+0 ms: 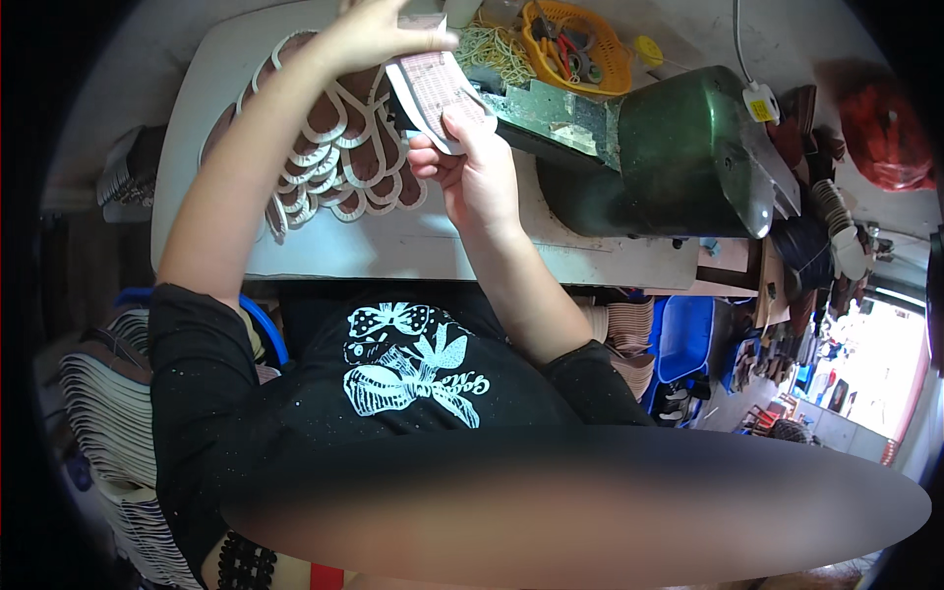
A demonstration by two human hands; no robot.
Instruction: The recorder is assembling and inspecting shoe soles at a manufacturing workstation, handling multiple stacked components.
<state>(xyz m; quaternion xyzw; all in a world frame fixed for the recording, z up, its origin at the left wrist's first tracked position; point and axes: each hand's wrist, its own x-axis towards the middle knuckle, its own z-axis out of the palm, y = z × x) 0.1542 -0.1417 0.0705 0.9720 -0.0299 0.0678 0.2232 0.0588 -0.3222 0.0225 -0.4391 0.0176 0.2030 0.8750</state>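
Observation:
My right hand (482,177) is closed on the lower end of a flat, curved shoe piece (440,87), its thumb on the face and its fingers bent behind. The piece has a pinkish, finely patterned face and a white edge. Above it, my left hand (383,34) has its thumb stretched across the piece's upper end. Its fingers are spread and partly cut off by the frame's top, so I cannot tell how firmly it touches. Left of the held piece, several overlapping U-shaped brown pieces (364,162) with white rims lie on the white table (393,251).
Close on the right stands a dark green sewing machine (678,147). Behind it are a yellow basket (615,74) of tools and a heap of pale yellow cords (497,54). Stacked shoe pieces (108,423) stand at my left, with a blue bin (685,339) below the table at right.

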